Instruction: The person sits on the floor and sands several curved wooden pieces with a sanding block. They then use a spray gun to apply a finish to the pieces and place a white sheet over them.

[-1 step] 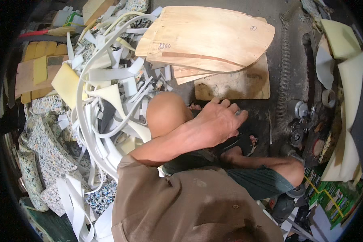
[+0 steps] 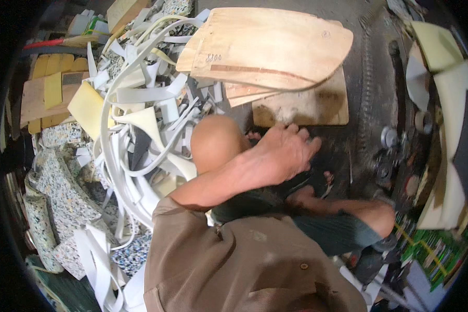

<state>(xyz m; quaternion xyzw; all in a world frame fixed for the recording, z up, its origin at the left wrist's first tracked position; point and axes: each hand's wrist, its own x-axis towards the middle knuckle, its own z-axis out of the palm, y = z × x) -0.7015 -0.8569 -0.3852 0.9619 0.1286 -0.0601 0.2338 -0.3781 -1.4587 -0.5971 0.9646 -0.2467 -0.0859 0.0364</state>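
Observation:
My left hand [image 2: 288, 153] reaches across my raised knee, back up and fingers curled down. Its palm and anything inside it are hidden. Just beyond the fingers lies a worn wooden board [image 2: 325, 106], its lower edge close to my knuckles. Over that board is a stack of pale plywood panels [image 2: 275, 44] with one curved end, pencil marks and a darker strip along the near side. Thinner wood pieces [image 2: 247, 92] stick out from under the stack. My right hand is not in view.
Cut white foam strips [image 2: 120, 99] and a yellow foam piece [image 2: 88, 109] heap up at left, above speckled foam sheets [image 2: 62, 192]. A coil spring [image 2: 366, 78], metal parts [image 2: 389, 138] and cream foam panels [image 2: 447, 93] line the right. My bent knees [image 2: 216, 140] flank the work spot.
The whole view has shifted slightly and blurred a little. My left hand stays curled in nearly the same place before the board.

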